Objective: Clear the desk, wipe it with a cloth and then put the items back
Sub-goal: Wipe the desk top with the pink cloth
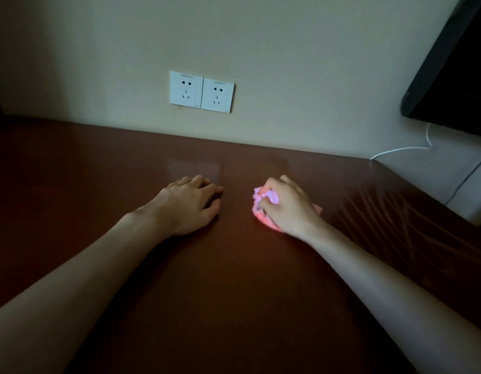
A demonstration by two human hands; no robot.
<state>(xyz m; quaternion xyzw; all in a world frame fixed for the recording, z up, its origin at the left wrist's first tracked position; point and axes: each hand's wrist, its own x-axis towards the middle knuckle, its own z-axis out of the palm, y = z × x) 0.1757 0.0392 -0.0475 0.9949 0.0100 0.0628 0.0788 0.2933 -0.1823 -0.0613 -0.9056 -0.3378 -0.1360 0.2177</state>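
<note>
My right hand (287, 203) has its grip bunched round the pink cloth (261, 211); my left hand (192, 202) rests flat, ungripping. I'd press down and sweep the worktop (234, 279) in overlapping strokes.

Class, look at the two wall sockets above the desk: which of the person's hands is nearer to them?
Left. The left hand rests flat on the desk almost directly below the wall sockets; the right hand, gripping the pink cloth, lies further to their right.
</note>
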